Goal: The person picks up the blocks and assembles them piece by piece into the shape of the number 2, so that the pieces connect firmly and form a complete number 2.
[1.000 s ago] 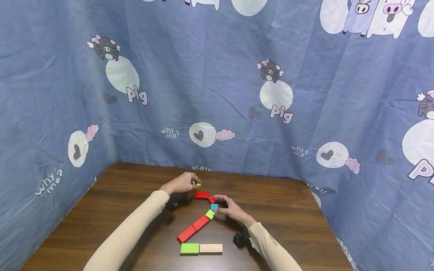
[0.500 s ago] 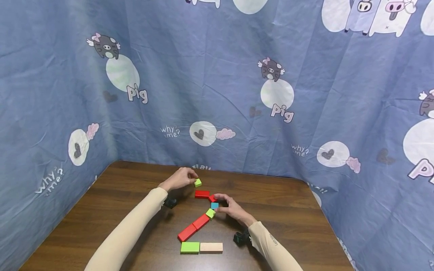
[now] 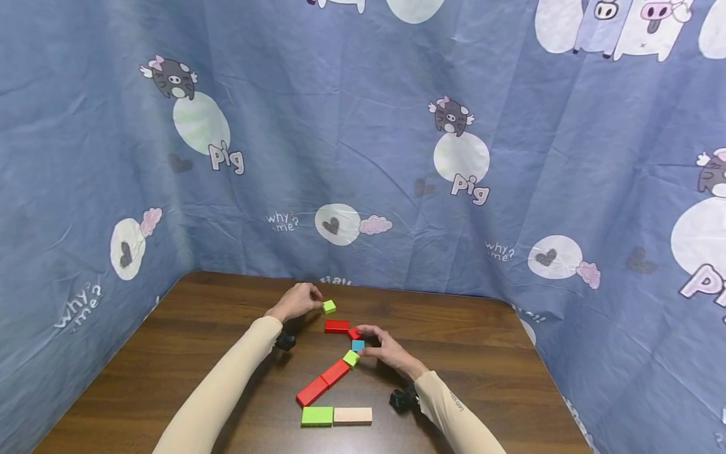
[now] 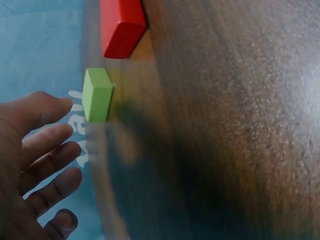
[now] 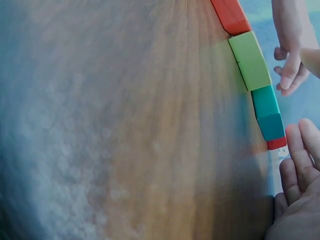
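Note:
My left hand [image 3: 297, 302] is just left of a small green block [image 3: 329, 306] at the back of the table. In the left wrist view, loosely bent fingers [image 4: 52, 155] stand apart from that green block [image 4: 97, 95]. My right hand [image 3: 391, 352] lies beside the bend of a block row, its index finger by a small red block [image 3: 354, 333] and its thumb by a blue block [image 3: 358, 345]. The right wrist view shows these fingers [image 5: 299, 150] extended beside the blue block [image 5: 267, 112]; whether they touch it, I cannot tell.
A red block [image 3: 337, 326] lies between the lone green block and the bend. Nearer me, another green block [image 3: 351, 359] and two long red blocks [image 3: 323, 383] continue the row. In front lie a long green block [image 3: 317, 416] and a pale wooden block [image 3: 353, 416]. A blue curtain [image 3: 340, 157] hangs behind.
My left hand has let go of the small green block, which now sits on the table, and has drawn slightly left of it. My right hand has stayed in place.

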{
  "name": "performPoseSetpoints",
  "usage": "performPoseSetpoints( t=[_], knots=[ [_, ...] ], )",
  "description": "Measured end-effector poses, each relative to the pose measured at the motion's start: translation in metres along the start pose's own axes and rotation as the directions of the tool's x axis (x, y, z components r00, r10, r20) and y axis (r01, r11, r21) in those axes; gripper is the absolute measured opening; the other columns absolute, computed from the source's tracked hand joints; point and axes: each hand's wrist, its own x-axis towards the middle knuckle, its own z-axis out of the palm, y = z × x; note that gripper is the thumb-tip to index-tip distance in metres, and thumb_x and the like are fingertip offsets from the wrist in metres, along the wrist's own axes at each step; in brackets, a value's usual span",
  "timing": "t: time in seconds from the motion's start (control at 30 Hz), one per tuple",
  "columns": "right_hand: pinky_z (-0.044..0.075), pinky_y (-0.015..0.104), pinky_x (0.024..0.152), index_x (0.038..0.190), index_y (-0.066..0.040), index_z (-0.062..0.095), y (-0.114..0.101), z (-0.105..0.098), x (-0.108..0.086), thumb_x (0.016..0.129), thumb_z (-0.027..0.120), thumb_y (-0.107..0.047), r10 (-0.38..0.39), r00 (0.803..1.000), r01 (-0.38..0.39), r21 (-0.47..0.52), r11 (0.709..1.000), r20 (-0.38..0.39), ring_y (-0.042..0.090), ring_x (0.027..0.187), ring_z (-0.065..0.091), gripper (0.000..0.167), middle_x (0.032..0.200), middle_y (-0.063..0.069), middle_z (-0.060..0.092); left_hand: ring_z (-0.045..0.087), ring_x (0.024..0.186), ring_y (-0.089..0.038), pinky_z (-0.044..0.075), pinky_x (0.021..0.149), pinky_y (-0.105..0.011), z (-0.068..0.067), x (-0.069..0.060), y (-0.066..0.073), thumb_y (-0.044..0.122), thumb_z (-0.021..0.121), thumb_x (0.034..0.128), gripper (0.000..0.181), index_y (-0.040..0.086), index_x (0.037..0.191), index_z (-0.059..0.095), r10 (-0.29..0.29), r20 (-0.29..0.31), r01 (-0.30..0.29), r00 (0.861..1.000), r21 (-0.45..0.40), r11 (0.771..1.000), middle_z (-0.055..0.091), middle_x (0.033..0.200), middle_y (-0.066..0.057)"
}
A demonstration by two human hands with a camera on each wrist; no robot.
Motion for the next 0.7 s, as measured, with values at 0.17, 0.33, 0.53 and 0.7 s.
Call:
performPoseSetpoints(
  t=[0.17,0.33,0.53,0.7],
  knots=[
    [0.02,0.058,0.11,0.137,0.009,0.041,0.0,0.0,0.0,0.086,0.065,-0.003,0.001,1.0,-0.001,-0.002,1.0,0.0,0.042,0.132,0.037,0.057,0.14,0.028,0.045,0.062,0.082,-0.015,0.049,0.078,-0.037,0.004,0.0,0.003,0.026,0.076,0.0793,0.025,0.01,0.097,0.072,-0.039,0.009,0.039,0.999,0.018,0.999,0.069,0.092,-0.002],
    [0.022,0.057,0.11,0.136,0.009,0.042,-0.001,0.0,0.0,0.086,0.064,-0.002,-0.003,1.0,0.003,-0.002,1.0,-0.005,0.043,0.131,0.037,0.056,0.139,0.028,0.045,0.061,0.081,-0.015,0.049,0.076,-0.037,0.01,0.004,0.006,0.03,0.077,0.0786,0.032,0.009,0.102,0.07,-0.075,0.021,0.074,0.997,0.032,0.997,0.069,0.097,-0.003],
    [0.022,0.056,0.11,0.136,0.01,0.041,0.0,-0.001,0.001,0.086,0.064,-0.001,-0.006,1.0,0.006,0.006,1.0,-0.001,0.044,0.132,0.037,0.056,0.139,0.029,0.045,0.057,0.068,-0.013,0.046,0.066,-0.032,0.015,0.005,0.011,0.03,0.077,0.0794,0.033,0.009,0.104,0.07,-0.118,0.07,0.117,0.991,0.019,0.993,0.068,0.092,-0.002],
    [0.024,0.054,0.11,0.137,0.008,0.042,0.001,-0.001,0.001,0.086,0.064,-0.002,-0.006,1.0,0.006,0.0,1.0,-0.009,0.042,0.131,0.037,0.056,0.14,0.027,0.046,0.056,0.065,-0.013,0.045,0.063,-0.03,0.017,0.005,0.013,0.028,0.077,0.0791,0.03,0.008,0.102,0.071,-0.109,0.065,0.108,0.992,0.009,0.994,0.067,0.086,-0.001]
  ],
)
